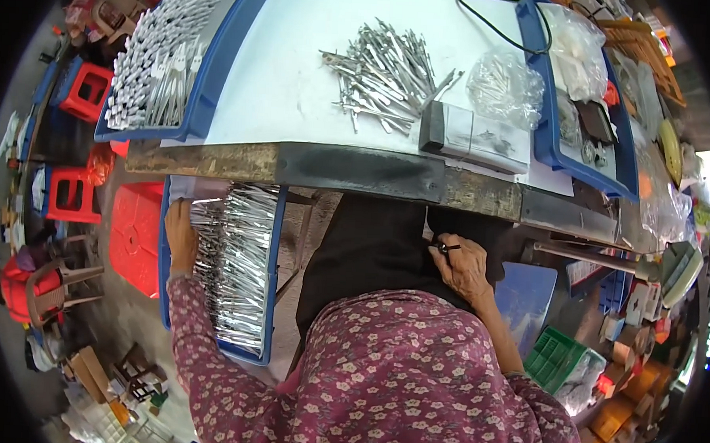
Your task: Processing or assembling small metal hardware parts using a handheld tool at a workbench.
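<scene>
1. Slim, shiny silver metal pieces (pixel 242 272) lie packed in a long blue plastic tray (pixel 271 297), below the table's front edge and to the person's left.
2. The left hand (pixel 182 234) is at this tray's left side, near the end closest to the table, its fingers pointing toward the table edge. The fingertips are not clear enough to tell how far they are parted or whether they have hold of anything.
3. The right hand (pixel 460 267) is over the lap in black trousers (pixel 370 246), its fingers partly curled. A small dark item (pixel 448 247) shows at the fingers; whether it is gripped or worn, I cannot tell.
4. On the white-topped table (pixel 291 60) with a worn wooden front edge, a loose heap of silver metal parts (pixel 385 72) spreads out. Just beside it are a low rectangular block (pixel 485 140), dark at its left end, and a clear plastic bag of small pale pieces (pixel 503 89).
5. At the table's left, a blue plastic bin (pixel 206 104) holds rows of slim white-and-silver pieces (pixel 168 55).
6. At its right, another blue plastic container (pixel 545 135) holds crumpled clear bags (pixel 572 49).
7. A red plastic stool (pixel 137 232) stands left of the lower tray.
</scene>
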`<action>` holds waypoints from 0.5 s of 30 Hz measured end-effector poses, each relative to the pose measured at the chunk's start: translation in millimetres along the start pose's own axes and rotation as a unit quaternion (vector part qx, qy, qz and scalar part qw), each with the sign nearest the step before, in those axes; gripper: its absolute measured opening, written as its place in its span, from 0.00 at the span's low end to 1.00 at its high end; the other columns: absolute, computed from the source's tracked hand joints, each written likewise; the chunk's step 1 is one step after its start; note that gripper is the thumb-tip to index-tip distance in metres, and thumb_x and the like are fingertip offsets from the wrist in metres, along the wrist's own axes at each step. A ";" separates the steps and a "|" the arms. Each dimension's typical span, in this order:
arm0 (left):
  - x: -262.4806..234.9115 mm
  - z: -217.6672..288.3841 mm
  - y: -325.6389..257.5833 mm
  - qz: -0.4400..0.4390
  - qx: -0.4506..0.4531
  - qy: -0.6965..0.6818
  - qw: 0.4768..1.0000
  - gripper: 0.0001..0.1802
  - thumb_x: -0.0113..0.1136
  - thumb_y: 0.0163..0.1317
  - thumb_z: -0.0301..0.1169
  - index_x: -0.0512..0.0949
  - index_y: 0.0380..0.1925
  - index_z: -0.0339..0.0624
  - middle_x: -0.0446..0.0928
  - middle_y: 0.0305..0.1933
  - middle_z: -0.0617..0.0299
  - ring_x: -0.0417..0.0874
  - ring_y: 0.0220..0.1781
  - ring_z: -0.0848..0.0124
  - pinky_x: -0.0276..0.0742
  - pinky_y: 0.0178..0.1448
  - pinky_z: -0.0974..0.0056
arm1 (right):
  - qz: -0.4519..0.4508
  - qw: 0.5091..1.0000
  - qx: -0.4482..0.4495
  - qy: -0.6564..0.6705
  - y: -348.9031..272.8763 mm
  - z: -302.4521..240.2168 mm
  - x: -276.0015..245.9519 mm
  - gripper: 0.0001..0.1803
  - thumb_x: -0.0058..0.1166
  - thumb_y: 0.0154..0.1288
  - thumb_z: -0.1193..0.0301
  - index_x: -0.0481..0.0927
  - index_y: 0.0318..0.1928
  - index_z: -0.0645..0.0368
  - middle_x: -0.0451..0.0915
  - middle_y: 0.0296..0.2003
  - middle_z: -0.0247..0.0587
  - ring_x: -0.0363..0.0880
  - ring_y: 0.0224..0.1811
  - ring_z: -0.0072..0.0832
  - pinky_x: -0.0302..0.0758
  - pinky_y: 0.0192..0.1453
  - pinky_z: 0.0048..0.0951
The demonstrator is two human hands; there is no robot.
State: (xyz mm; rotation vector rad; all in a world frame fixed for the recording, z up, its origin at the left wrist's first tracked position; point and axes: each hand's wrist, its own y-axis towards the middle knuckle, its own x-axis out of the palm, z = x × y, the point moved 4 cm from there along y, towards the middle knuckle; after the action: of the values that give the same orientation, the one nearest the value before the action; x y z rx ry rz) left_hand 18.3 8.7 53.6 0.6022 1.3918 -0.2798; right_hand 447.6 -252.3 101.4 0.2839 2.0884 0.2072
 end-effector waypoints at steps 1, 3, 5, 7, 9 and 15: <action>-7.7 9.0 5.2 -0.001 0.005 0.002 1.000 0.26 0.44 0.42 0.13 0.68 0.47 0.37 0.67 0.48 0.49 0.67 0.52 0.51 0.62 0.57 0.55 | 0.003 1.000 0.004 0.002 -0.4 0.8 -0.7 0.11 0.58 0.53 0.72 0.71 0.34 0.61 0.71 0.19 0.42 0.73 0.21 0.39 0.68 0.26 0.34; -34.1 26.3 13.8 0.122 -0.040 -0.072 0.989 0.28 0.42 0.41 0.11 0.69 0.47 0.37 0.68 0.46 0.48 0.68 0.50 0.50 0.64 0.55 0.53 | 0.003 1.000 0.001 0.018 -1.4 2.1 -2.0 0.11 0.57 0.54 0.72 0.70 0.35 0.61 0.71 0.19 0.42 0.72 0.21 0.39 0.69 0.26 0.33; -67.7 75.7 38.4 0.181 -0.033 -0.141 0.973 0.24 0.43 0.44 0.11 0.71 0.44 0.36 0.70 0.44 0.48 0.71 0.47 0.52 0.66 0.53 0.55 | 0.011 1.000 -0.007 0.021 -1.1 1.7 -3.4 0.11 0.57 0.55 0.71 0.70 0.35 0.61 0.71 0.19 0.42 0.73 0.21 0.39 0.69 0.26 0.33; -95.9 133.0 67.9 0.202 0.016 -0.172 0.964 0.21 0.45 0.46 0.12 0.73 0.42 0.37 0.71 0.43 0.49 0.72 0.47 0.54 0.67 0.53 0.58 | 0.011 0.999 0.005 0.037 -2.0 2.6 -3.5 0.11 0.57 0.55 0.71 0.70 0.36 0.61 0.72 0.19 0.43 0.74 0.21 0.39 0.70 0.27 0.33; -98.9 182.4 96.5 0.182 0.077 -0.227 0.954 0.17 0.49 0.47 0.14 0.74 0.39 0.38 0.71 0.43 0.50 0.72 0.47 0.55 0.68 0.52 0.60 | 0.016 0.998 0.021 0.055 -5.6 5.0 -4.8 0.11 0.56 0.56 0.71 0.70 0.37 0.61 0.72 0.19 0.43 0.74 0.21 0.39 0.70 0.27 0.33; -69.3 275.8 165.4 0.152 0.203 -0.304 0.918 0.13 0.56 0.45 0.17 0.73 0.34 0.38 0.70 0.38 0.54 0.70 0.43 0.55 0.68 0.46 0.58 | 0.015 0.984 0.107 0.139 -15.4 3.8 -18.6 0.10 0.54 0.58 0.71 0.73 0.38 0.61 0.75 0.23 0.46 0.75 0.24 0.41 0.70 0.30 0.34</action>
State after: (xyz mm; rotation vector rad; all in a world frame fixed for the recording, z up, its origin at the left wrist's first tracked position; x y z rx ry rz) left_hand 322.5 -18.4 175.9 0.9667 0.6231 -0.4643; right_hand 458.3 -272.3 110.7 0.4366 2.3889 0.0413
